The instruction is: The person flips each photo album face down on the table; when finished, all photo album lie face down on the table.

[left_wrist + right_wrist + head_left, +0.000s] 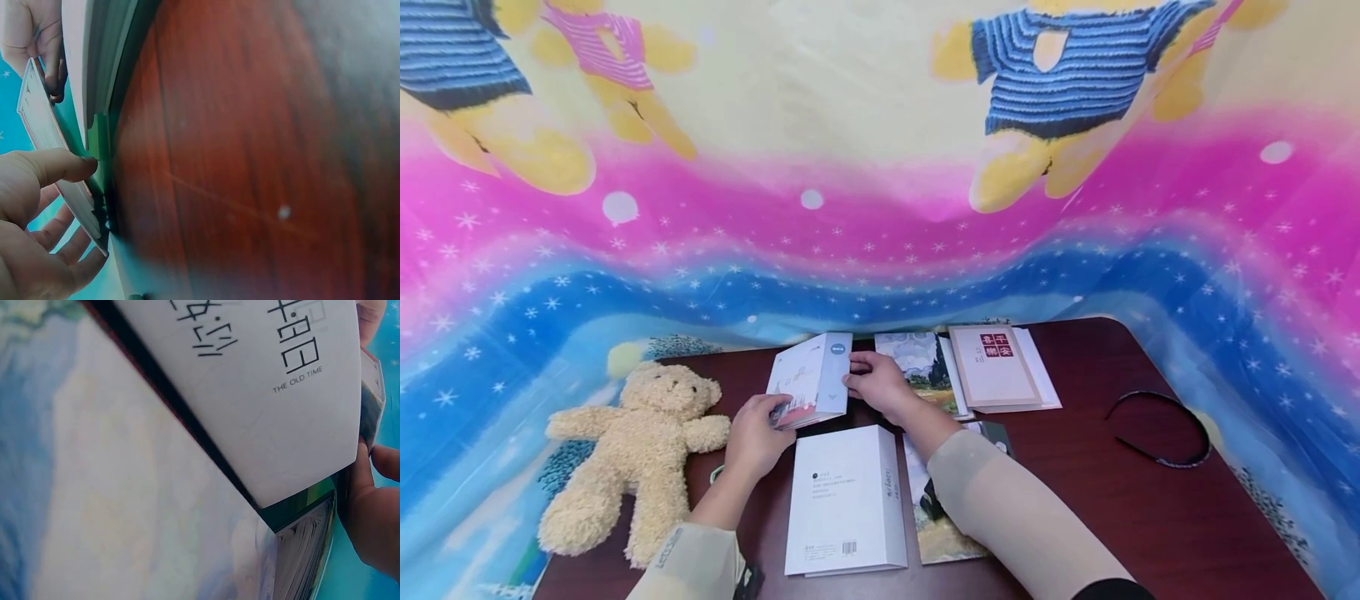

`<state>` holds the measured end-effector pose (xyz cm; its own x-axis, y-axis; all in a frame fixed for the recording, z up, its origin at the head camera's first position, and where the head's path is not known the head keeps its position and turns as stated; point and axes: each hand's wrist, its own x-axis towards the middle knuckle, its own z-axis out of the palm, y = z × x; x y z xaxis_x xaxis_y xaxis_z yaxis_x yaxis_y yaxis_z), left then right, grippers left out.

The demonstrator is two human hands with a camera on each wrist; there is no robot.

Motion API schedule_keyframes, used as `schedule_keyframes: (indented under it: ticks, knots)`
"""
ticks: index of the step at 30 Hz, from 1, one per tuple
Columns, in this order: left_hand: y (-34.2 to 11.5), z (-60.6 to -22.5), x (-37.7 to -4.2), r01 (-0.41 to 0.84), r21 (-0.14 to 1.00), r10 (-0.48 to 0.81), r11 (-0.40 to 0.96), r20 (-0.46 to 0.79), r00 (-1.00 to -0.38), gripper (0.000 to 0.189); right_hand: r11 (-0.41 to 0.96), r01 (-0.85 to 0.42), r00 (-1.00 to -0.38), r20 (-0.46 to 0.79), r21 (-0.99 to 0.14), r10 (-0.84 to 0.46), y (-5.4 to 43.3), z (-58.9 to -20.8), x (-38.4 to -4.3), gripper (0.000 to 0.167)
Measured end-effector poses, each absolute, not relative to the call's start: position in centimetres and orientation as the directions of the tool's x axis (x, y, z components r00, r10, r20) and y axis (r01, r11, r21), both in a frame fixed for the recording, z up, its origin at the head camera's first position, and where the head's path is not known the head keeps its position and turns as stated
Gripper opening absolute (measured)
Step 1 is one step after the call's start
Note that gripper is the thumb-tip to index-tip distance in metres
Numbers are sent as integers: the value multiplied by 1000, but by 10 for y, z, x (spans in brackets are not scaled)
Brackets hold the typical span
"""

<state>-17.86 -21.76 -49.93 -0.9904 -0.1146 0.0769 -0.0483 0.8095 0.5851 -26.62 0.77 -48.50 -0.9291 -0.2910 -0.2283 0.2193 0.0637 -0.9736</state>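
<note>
A book with a pale cover, a reddish lower edge and a grey-blue strip along its right side is held tilted near the back of the table. My left hand grips its lower left corner; in the left wrist view, the thumb and fingers lie on opposite sides of the book. At the right edge, my right hand pinches it between thumb and fingers, also seen in the right wrist view. Just in front lies a white book, whose spine reads "THE OLD TIME".
A teddy bear lies at the left. Beneath my right forearm is a painted-cover book. Behind it lie another painted book and a beige book with red characters. A black headband rests at the table's right.
</note>
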Motion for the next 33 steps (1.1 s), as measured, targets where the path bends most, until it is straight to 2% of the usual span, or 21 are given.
schedule_keyframes:
  ticks: [12,24,33]
  knots:
    - [-222,-505,-183,-28,523,-84,852,84,-993,51,179,171,-929,-219,-969,-298,6,-489,-269,52]
    - [-222,-498,-178,-12,449,-48,893,68,-997,48,501,47,-934,-216,-864,-286,0,-487,-268,50]
    - [-221,-499,-178,-10,418,-48,908,80,-996,45,582,8,-918,-236,-813,-318,0,-483,-267,52]
